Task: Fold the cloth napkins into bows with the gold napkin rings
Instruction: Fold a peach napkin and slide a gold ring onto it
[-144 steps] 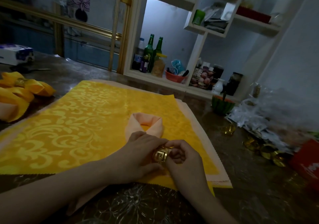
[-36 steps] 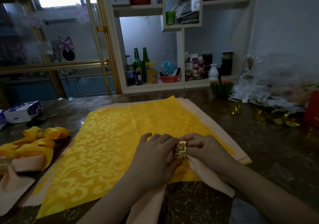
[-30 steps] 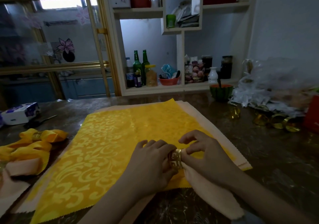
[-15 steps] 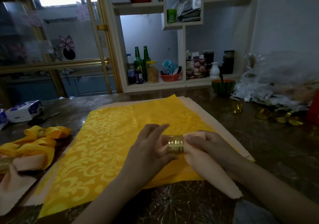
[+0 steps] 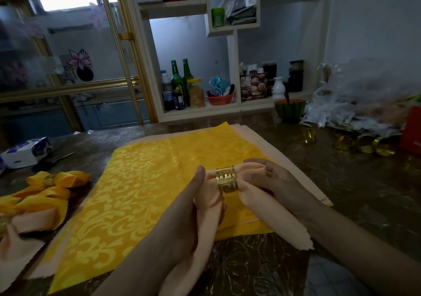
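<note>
We found the left hand [image 5: 189, 204] curled round the left half of the peach napkin [image 5: 272, 221], thumb raised beside the ring [image 5: 226, 179]. The right hand [image 5: 282, 188] pinched the napkin's folds just right of the ring. The gold ring sat round the napkin's gathered middle, between the two hands, its fretwork face toward the camera. Two tails of the napkin ran toward the near edge, one by each hand. The napkin was held over the near right corner of the yellow cloth [image 5: 136, 193], which lay flat on a peach sheet [image 5: 246, 134] on the table [image 5: 364, 193]. We could not tell whether the napkin touched the cloth. Ringed bows [image 5: 57, 181] lay at far left. Loose rings [image 5: 364, 144] lay at far right, near crumpled plastic [image 5: 364, 95].
</note>
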Demonstrator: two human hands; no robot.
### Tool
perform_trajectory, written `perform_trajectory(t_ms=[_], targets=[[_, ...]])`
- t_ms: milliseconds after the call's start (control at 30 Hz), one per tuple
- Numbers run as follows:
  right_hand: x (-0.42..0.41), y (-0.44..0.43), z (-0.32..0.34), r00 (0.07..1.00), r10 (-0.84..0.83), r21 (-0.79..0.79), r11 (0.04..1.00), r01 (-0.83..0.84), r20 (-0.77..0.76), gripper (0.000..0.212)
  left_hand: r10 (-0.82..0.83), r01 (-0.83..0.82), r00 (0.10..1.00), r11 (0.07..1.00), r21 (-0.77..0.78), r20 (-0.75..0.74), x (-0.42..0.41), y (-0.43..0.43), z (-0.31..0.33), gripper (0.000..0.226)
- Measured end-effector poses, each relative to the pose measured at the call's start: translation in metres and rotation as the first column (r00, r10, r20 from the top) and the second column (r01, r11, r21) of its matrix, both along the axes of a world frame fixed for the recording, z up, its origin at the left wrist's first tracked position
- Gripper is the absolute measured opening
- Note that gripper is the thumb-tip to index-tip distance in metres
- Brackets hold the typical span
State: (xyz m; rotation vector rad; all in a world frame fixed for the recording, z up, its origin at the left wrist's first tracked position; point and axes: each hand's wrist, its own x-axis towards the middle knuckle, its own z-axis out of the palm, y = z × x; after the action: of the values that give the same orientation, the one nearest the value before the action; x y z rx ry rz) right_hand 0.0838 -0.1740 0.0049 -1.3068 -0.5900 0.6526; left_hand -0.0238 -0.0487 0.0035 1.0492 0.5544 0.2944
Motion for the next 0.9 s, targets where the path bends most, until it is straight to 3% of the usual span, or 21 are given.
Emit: perform_trajectory(t_ms=[100, 167, 233, 300, 333, 400, 467, 567, 633, 733, 834, 900], targets=[[0.001, -0.001, 0.000, 1.000, 0.018, 0.007, 1.000, -0.018, 0.025, 0.025, 0.031, -0.033, 0.999, 0.998, 0.061, 0.029, 0.002, 0.004, -0.002, 0.026], [0.002, -0.001, -0.001, 0.999, 0.030, -0.012, 0.999, -0.030, 0.024, 0.020, 0.026, -0.018, 0.999, 0.970, 0.243, -0.033, 0.010, 0.014, -0.002, 0.016], [0.004, -0.001, 0.000, 0.998, 0.060, -0.028, 0.998, -0.059, 0.032, 0.015, 0.039, -0.074, 0.992, 0.947, 0.312, 0.117, 0.003, 0.026, -0.007, 0.027], [0.006, -0.002, 0.001, 0.995, 0.095, -0.036, 0.995, -0.094, 0.030, 0.014, -0.011, -0.040, 0.993, 0.914, 0.404, 0.121, 0.003, 0.036, -0.010, 0.035], [0.007, -0.004, 0.003, 0.993, 0.117, -0.041, 0.992, -0.116, 0.023, 0.017, -0.007, -0.035, 0.996, 0.880, 0.474, 0.088, 0.002, 0.035, -0.009, 0.031], [0.010, -0.007, 0.005, 0.987, 0.157, -0.066, 0.986, -0.156, 0.014, 0.023, -0.021, -0.007, 0.998, 0.899, 0.438, 0.060, -0.008, 0.021, -0.003, 0.007], [0.014, -0.009, 0.007, 0.986, 0.166, -0.106, 0.981, -0.165, 0.007, 0.022, -0.043, -0.006, 0.994, 0.905, 0.425, 0.105, -0.017, 0.012, -0.002, 0.029], [0.019, -0.013, 0.010, 0.984, 0.178, -0.178, 0.969, -0.172, 0.021, 0.032, -0.028, -0.074, 0.988, 0.789, 0.610, 0.155, -0.017, 0.005, 0.000, 0.031], [0.019, -0.017, 0.013, 0.966, 0.201, -0.261, 0.953, -0.154, 0.163, 0.036, 0.017, -0.109, 0.991, 0.691, 0.715, 0.135, -0.016, 0.005, -0.001, 0.031], [0.021, -0.018, 0.013, 0.839, 0.164, -0.320, 0.947, 0.013, 0.519, 0.039, 0.067, -0.153, 0.988, 0.611, 0.777, 0.143, -0.017, 0.005, -0.004, 0.035], [0.020, -0.010, 0.003, 0.656, 0.002, -0.141, 0.977, 0.160, 0.754, 0.046, 0.116, -0.187, 0.982, 0.576, 0.796, 0.147, -0.015, 0.003, -0.007, 0.031], [0.018, -0.006, -0.006, 0.518, -0.106, -0.024, 0.971, 0.238, 0.849, 0.050, 0.143, -0.202, 0.979, 0.602, 0.772, 0.145, -0.012, 0.007, -0.009, 0.032]])
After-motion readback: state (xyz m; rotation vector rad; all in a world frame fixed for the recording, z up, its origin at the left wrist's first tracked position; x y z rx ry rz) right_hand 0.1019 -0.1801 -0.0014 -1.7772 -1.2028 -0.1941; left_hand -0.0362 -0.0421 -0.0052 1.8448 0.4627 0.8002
